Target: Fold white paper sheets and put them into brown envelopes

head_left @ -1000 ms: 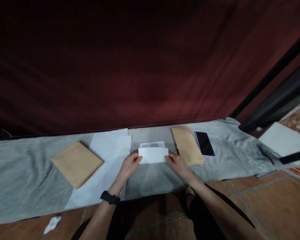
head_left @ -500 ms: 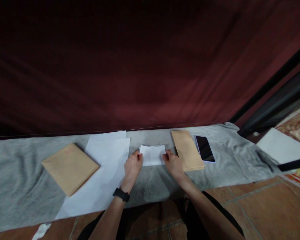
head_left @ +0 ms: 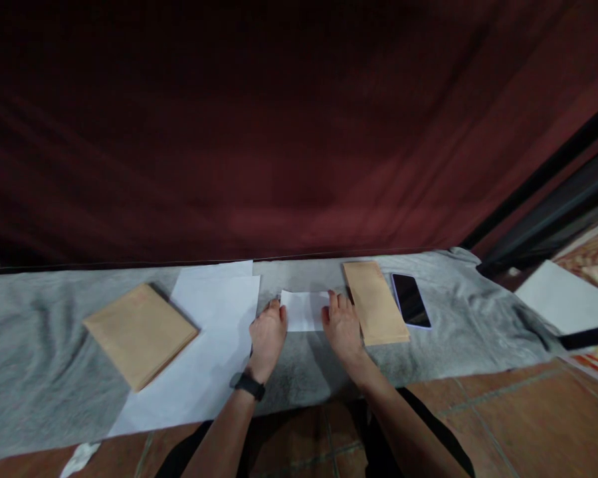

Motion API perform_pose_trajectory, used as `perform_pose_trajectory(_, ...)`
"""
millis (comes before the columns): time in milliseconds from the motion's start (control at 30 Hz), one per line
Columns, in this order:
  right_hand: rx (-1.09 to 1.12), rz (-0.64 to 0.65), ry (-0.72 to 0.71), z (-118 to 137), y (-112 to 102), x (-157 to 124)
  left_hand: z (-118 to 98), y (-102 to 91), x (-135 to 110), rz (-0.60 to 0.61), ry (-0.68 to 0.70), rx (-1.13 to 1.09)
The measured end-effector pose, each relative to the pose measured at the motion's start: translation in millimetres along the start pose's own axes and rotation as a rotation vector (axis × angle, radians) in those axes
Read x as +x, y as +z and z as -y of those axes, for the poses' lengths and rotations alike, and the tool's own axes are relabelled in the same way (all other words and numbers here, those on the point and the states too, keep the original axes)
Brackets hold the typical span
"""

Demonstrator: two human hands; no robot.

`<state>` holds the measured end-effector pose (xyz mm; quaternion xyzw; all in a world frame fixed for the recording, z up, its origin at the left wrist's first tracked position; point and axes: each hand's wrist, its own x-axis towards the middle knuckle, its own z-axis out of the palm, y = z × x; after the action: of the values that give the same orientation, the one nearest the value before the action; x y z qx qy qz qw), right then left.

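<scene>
A folded white sheet of paper lies crosswise on the grey cloth in front of me. My left hand pinches its left edge, thumb on top and fingers curled beneath or behind. At the opposite edge, my right hand grips the paper's right end, its thumb and fingertips over the top. Beside my right hand lies a stack of long brown envelopes. Larger white sheets spread out left of my left hand, partly under a pile of brown envelopes.
A phone rests right of the long envelopes. The grey cloth covers a narrow surface against a dark red curtain. Black bars and a white board are at far right. Tiled floor shows below.
My right hand has shifted its fingers further over the paper's right end. The paper looks flatter and slightly shorter from front to back. My left hand keeps its hold.
</scene>
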<state>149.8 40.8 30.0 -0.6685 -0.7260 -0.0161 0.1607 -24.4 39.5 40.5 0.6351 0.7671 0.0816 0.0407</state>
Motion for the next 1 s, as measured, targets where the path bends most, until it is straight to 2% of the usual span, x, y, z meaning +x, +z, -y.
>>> perform_pose_trajectory(133,0.130,-0.029,-0.226,7.5,16.3,-1.9,0.8,0.8,0.5,0.010,0.013,0.007)
perform_pose_trajectory(200,0.147,-0.018,-0.272,10.2,27.7,-5.4,0.4,0.6,0.3,0.011,0.008,0.014)
perform_pose_trajectory(400,0.087,0.001,-0.278,9.0,47.4,-13.4,1.1,-0.7,-1.1,-0.002,0.015,0.003)
perform_pose_trajectory(533,0.068,-0.002,-0.289,8.4,48.6,-12.8,-3.5,3.9,-3.0,-0.134,0.061,0.020)
perform_pose_trajectory(633,0.060,-0.001,-0.296,8.1,49.4,-12.4,-12.5,16.3,-6.2,-0.205,0.257,-0.012)
perform_pose_trajectory(700,0.053,0.005,-0.302,7.4,50.8,-12.6,-18.1,26.9,-8.7,-0.160,0.420,-0.043)
perform_pose_trajectory(733,0.049,0.008,-0.306,6.9,51.6,-12.8,-20.0,31.7,-9.8,-0.135,0.442,-0.046)
perform_pose_trajectory(833,0.044,-0.004,-0.309,5.6,54.0,-13.4,-20.8,40.9,-11.8,-0.082,0.407,-0.028)
perform_pose_trajectory(1000,0.035,-0.042,-0.241,2.6,54.0,-12.1,-14.1,42.9,-11.8,-0.069,0.335,0.017)
